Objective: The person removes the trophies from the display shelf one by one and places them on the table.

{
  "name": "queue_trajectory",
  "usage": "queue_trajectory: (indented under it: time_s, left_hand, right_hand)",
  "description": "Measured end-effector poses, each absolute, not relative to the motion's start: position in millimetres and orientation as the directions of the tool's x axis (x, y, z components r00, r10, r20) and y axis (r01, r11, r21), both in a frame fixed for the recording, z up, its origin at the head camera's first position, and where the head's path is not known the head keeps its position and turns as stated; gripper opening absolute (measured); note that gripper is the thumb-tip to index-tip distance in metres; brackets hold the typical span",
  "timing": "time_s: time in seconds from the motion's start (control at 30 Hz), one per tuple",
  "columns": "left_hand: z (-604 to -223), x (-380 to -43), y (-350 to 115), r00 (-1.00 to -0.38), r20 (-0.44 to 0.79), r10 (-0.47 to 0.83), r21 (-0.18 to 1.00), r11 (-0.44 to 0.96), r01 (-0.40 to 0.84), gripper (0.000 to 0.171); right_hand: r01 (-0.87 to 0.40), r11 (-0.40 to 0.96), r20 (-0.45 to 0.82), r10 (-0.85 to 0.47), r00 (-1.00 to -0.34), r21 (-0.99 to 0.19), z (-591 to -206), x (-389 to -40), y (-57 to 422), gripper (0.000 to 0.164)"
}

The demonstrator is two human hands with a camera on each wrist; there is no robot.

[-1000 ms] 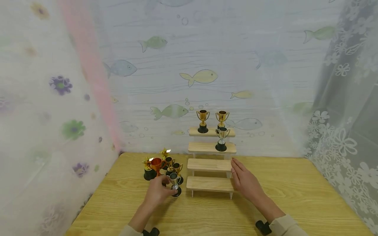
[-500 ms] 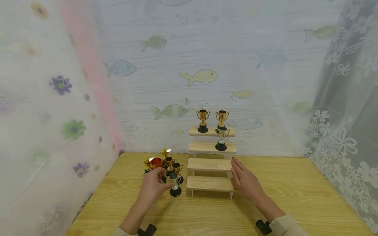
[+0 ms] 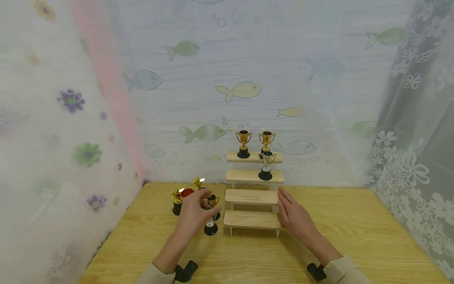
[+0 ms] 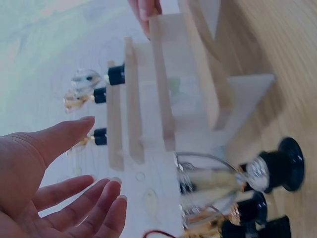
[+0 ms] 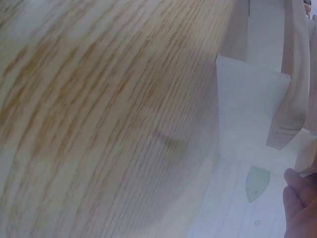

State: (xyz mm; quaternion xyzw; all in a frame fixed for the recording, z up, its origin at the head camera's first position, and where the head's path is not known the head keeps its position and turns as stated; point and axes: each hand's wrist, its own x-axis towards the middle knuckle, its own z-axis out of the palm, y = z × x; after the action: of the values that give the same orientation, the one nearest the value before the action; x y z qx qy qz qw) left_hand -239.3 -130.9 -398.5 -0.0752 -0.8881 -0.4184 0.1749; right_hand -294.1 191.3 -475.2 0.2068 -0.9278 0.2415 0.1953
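My left hand point(image 3: 194, 211) hovers over the silver trophy cup point(image 3: 211, 227), thumb and fingers spread apart with nothing between them. That cup point(image 4: 208, 181) stands upright on the table, partly hidden by the hand in the head view. Behind it are a gold trophy cup point(image 3: 213, 201), a red cup point(image 3: 186, 192) and gold star trophies point(image 3: 177, 196). My right hand point(image 3: 296, 217) rests with straight fingers along the right side of the wooden step stand point(image 3: 252, 218). Two gold cups point(image 3: 243, 139) stand on its top step, and another silver cup point(image 3: 267, 159) stands one step lower, at the right.
The stand's lower two steps point(image 3: 252, 196) bear nothing. Wood-grain table surface point(image 3: 354, 228) stretches to the right and in front. A curtain with printed fish point(image 3: 244, 90) hangs behind, and flowered cloth point(image 3: 71, 165) lines the left side.
My left hand has let go of the silver cup, drawn back, then moved up and right over it. The cup has stayed about in place. My right hand has stayed at the stand.
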Motion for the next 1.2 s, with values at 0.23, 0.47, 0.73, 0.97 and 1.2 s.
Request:
queue_trajectory:
  time_s: [0.23, 0.47, 0.73, 0.97, 1.2]
  left_hand:
    - [-389.2, -247.9, -110.4, -0.907, 0.420, 0.028, 0.695, 0.633, 0.341, 0.048]
    - [-383.4, -259.2, -92.3, -0.906, 0.415, 0.083, 0.684, 0.629, 0.370, 0.051]
    - [-381.5, -270.4, -75.2, -0.908, 0.401, 0.121, 0.714, 0.579, 0.393, 0.060]
    - [-380.7, -277.3, -67.1, -0.903, 0.408, 0.135, 0.727, 0.551, 0.411, 0.062]
    - [-384.5, -286.9, -56.5, -0.894, 0.421, 0.152, 0.729, 0.530, 0.433, 0.058]
  right_hand:
    - [-0.485, 0.797, 0.471, -0.293, -0.832, -0.360, -474.7, -293.9, 191.5, 0.045]
    - [-0.484, 0.797, 0.471, -0.293, -0.832, -0.361, -476.5, -295.1, 191.9, 0.045]
    - [-0.483, 0.796, 0.475, -0.287, -0.832, -0.365, -476.2, -294.6, 191.8, 0.045]
    - [-0.481, 0.797, 0.474, -0.285, -0.833, -0.366, -475.8, -294.9, 191.4, 0.046]
    - [-0.487, 0.793, 0.479, -0.289, -0.829, -0.365, -475.6, -293.9, 191.4, 0.045]
